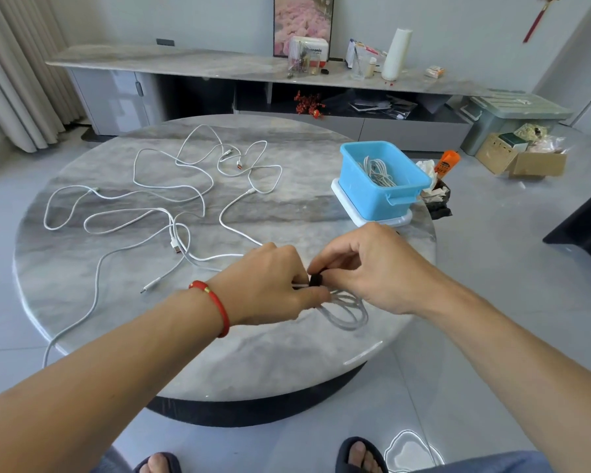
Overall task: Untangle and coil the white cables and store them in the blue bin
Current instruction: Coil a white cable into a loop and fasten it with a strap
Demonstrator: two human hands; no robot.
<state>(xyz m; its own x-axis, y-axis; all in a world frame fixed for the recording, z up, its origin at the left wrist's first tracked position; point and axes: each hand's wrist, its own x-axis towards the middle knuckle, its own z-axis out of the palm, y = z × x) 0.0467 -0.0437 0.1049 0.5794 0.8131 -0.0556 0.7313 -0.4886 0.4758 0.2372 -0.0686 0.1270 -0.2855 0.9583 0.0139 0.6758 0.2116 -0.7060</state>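
together, left hand (270,285) and right hand (372,271) grip pinch black strap (316,280) around coiled cable (347,310).

A single wide-angle view from the person's head looks forward and steeply down, close above the left hand (270,285) and right hand (372,271). Beyond the hands spreads the round grey marble desk (287,213); nearer than them, the grey tiled floor (423,387).

I log: white cables (171,186), blue bin (382,186), grey-veined marble desk (287,213), red bracelet (215,303), black tie (316,279).
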